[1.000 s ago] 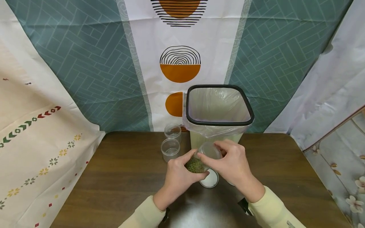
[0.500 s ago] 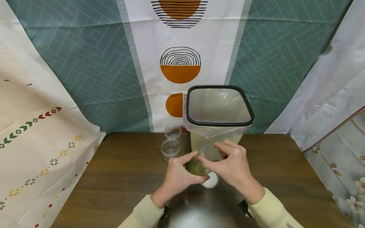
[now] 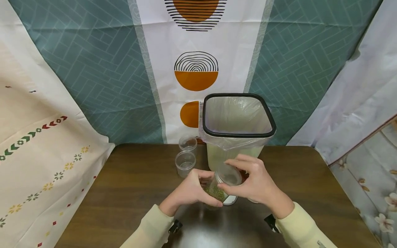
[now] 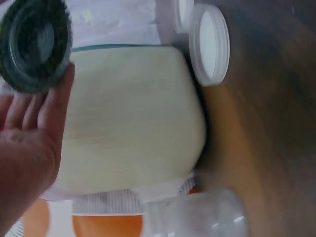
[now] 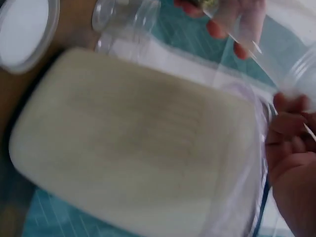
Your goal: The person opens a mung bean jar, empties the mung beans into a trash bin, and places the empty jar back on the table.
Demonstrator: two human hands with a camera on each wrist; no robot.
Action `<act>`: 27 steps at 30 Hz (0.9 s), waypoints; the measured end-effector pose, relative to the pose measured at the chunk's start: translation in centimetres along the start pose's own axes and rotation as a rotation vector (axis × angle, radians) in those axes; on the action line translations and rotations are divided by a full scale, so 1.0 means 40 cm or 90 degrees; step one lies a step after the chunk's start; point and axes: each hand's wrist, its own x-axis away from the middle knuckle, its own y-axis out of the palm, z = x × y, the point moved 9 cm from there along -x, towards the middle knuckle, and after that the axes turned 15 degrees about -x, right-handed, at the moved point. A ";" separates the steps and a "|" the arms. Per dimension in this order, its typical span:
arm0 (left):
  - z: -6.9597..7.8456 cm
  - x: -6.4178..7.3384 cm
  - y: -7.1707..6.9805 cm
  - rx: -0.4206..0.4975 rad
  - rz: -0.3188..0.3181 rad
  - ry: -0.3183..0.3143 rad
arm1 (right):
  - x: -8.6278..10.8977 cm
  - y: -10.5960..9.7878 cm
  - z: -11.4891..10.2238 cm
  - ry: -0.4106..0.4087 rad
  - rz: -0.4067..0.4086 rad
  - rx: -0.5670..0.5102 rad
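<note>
Both hands hold a clear plastic jar with small green beans inside. The jar leans, its threaded end up toward the right hand and its bean-filled base toward the left. My left hand grips the lower part between thumb and fingers; the left wrist view shows the base above the fingers. My right hand pinches the upper end near the rim. Whether anything covers the mouth, I cannot tell. Under the jar, a white round lid lies on the table, partly hidden.
Just behind the hands stands a pale bin with a black rim and a plastic liner. Two clear jars stand left of it on the brown wooden table. Another white lid barely shows below the right hand. Patterned cloths hang around.
Both hands have lowered slightly with the jar, toward the person. The left hand has turned lower around the jar, and the jar now covers more of the white lid.
</note>
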 end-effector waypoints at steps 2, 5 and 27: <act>-0.011 -0.005 -0.015 -0.066 0.049 -0.010 | -0.004 -0.005 0.015 0.060 -0.030 0.016; -0.015 -0.005 -0.048 -0.207 0.149 -0.024 | -0.008 -0.014 0.042 0.178 -0.049 0.066; -0.029 0.008 -0.056 -0.316 0.184 -0.028 | 0.002 0.011 0.039 0.182 -0.122 0.100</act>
